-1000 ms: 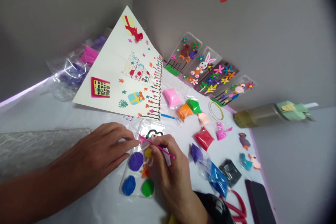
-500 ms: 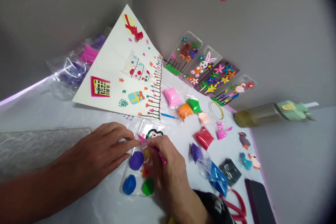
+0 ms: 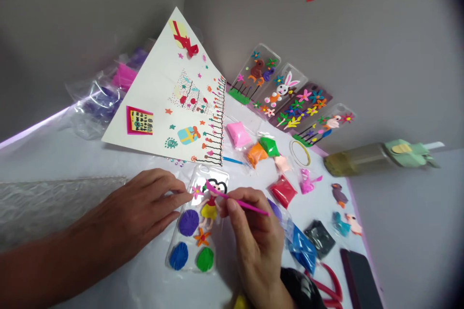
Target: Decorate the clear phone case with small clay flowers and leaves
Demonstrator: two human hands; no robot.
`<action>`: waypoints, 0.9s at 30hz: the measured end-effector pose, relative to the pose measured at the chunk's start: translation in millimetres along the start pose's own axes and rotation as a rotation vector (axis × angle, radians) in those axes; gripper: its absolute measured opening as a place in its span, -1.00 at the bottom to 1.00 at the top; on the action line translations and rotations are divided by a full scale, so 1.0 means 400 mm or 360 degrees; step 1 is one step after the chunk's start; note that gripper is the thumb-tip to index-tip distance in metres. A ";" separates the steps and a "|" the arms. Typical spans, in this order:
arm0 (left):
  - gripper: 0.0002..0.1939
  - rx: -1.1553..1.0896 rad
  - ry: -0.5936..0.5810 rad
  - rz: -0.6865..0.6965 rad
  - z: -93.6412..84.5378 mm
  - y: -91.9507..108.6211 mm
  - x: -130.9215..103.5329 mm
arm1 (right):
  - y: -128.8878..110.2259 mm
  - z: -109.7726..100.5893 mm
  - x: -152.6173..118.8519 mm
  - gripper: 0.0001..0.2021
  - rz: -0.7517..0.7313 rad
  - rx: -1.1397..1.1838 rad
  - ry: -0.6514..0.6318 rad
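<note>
A clear phone case (image 3: 212,259) lies on the white table cover. On it are a clay girl figure (image 3: 209,208) with black hair and yellow skirt, a pink flower (image 3: 197,191), an orange flower (image 3: 202,237), and purple, blue and green clay discs. My left hand (image 3: 155,203) rests at the case's left edge, its fingers stretched out, the tips beside the pink flower; nothing shows in it. Over the case's right side, my right hand (image 3: 253,236) pinches a pink clay modelling tool (image 3: 250,206), whose tip points at the girl's hair.
Packets of coloured clay, including a red one (image 3: 283,191), lie to the right, with red-handled scissors (image 3: 335,282) and a dark phone (image 3: 360,275). Decorated cases (image 3: 286,91) lean on the wall. A bottle (image 3: 362,158) stands behind; a decorated white card (image 3: 145,91) is propped up at left.
My right hand has moved right and turned, carrying the tool's tip from the pink flower to the girl's hair. The figure is now uncovered. My left hand stays put.
</note>
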State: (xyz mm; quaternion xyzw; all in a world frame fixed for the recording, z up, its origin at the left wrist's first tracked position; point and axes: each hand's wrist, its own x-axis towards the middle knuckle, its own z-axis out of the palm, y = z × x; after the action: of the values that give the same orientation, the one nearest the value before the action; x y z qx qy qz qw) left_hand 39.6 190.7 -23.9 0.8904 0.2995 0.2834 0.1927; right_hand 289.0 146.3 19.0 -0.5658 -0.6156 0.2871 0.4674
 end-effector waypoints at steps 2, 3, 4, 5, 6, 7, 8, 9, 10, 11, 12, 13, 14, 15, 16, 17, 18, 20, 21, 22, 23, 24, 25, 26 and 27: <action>-0.71 -0.0009 -0.0005 -0.0007 -0.001 0.001 0.001 | -0.008 -0.008 -0.012 -0.81 -0.0176 -0.0144 -0.0078; -0.71 -0.0012 -0.0008 -0.0006 -0.001 0.001 0.001 | -0.011 -0.011 -0.019 -0.79 -0.0243 -0.0210 -0.0148; -0.71 -0.0009 -0.0007 -0.0006 -0.001 0.001 0.002 | -0.012 -0.011 -0.026 -0.79 -0.0297 -0.0271 -0.0221; -0.72 -0.0003 -0.0003 0.0001 0.000 0.000 0.003 | -0.012 -0.011 -0.033 -0.79 -0.0347 -0.0335 -0.0285; -0.72 0.0004 0.0004 0.0005 0.000 0.000 0.004 | -0.010 -0.009 -0.040 -0.80 -0.0402 -0.0394 -0.0329; -0.73 0.0009 0.0016 0.0013 0.001 0.000 0.005 | -0.007 -0.005 -0.045 -0.82 -0.0455 -0.0445 -0.0354; -0.73 0.0012 0.0024 0.0013 0.001 0.000 0.005 | -0.003 -0.002 -0.050 -0.83 -0.0501 -0.0486 -0.0362; -0.74 0.0009 0.0033 0.0011 0.000 0.000 0.005 | 0.001 0.002 -0.053 -0.84 -0.0535 -0.0516 -0.0359; -0.74 0.0001 0.0040 0.0007 0.000 0.001 0.005 | 0.004 0.005 -0.055 -0.84 -0.0555 -0.0535 -0.0359; -0.74 -0.0009 0.0045 0.0004 -0.001 0.002 0.004 | 0.007 0.008 -0.056 -0.84 -0.0555 -0.0550 -0.0365; -0.73 -0.0018 0.0044 -0.0004 -0.002 0.003 0.003 | 0.009 0.010 -0.056 -0.84 -0.0550 -0.0562 -0.0368; -0.73 -0.0026 0.0043 -0.0009 -0.002 0.003 0.001 | 0.010 0.012 -0.056 -0.84 -0.0551 -0.0580 -0.0373; -0.72 -0.0029 0.0042 -0.0018 -0.002 0.004 0.000 | 0.010 0.012 -0.056 -0.84 -0.0562 -0.0595 -0.0377; -0.71 -0.0028 0.0044 -0.0019 -0.002 0.004 -0.002 | 0.009 0.012 -0.055 -0.84 -0.0570 -0.0607 -0.0385; -0.71 -0.0022 0.0044 -0.0019 -0.001 0.003 -0.003 | 0.008 0.012 -0.055 -0.83 -0.0581 -0.0617 -0.0391; -0.70 -0.0017 0.0043 -0.0019 0.000 0.003 -0.003 | 0.008 0.012 -0.054 -0.82 -0.0592 -0.0628 -0.0389; -0.71 -0.0015 0.0042 -0.0013 0.002 0.002 -0.003 | 0.007 0.012 -0.054 -0.81 -0.0608 -0.0636 -0.0389; -0.72 -0.0023 0.0041 -0.0005 0.004 0.001 -0.001 | 0.007 0.012 -0.053 -0.80 -0.0631 -0.0652 -0.0385; -0.73 -0.0031 0.0043 -0.0004 0.004 0.001 0.001 | 0.007 0.011 -0.053 -0.80 -0.0636 -0.0665 -0.0386; -0.74 -0.0037 0.0045 -0.0008 0.004 0.001 0.003 | 0.007 0.011 -0.053 -0.79 -0.0639 -0.0676 -0.0390; -0.75 -0.0042 0.0052 -0.0010 0.004 0.002 0.005 | 0.007 0.011 -0.052 -0.79 -0.0640 -0.0681 -0.0398; -0.75 -0.0044 0.0053 -0.0012 0.003 0.003 0.006 | 0.006 0.011 -0.052 -0.78 -0.0642 -0.0684 -0.0402; -0.75 -0.0042 0.0052 -0.0013 0.003 0.004 0.007 | 0.006 0.012 -0.052 -0.76 -0.0642 -0.0689 -0.0402; -0.75 -0.0038 0.0050 -0.0009 0.002 0.004 0.007 | 0.005 0.012 -0.053 -0.74 -0.0648 -0.0695 -0.0399; -0.74 -0.0030 0.0049 -0.0005 0.002 0.004 0.007 | 0.004 0.012 -0.053 -0.71 -0.0652 -0.0704 -0.0395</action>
State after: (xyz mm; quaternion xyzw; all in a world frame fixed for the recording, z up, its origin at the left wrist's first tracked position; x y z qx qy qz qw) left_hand 42.7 191.0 -22.5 0.8836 0.3011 0.2998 0.1969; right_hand 283.7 127.1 10.2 -0.4787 -0.8164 0.1132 0.3026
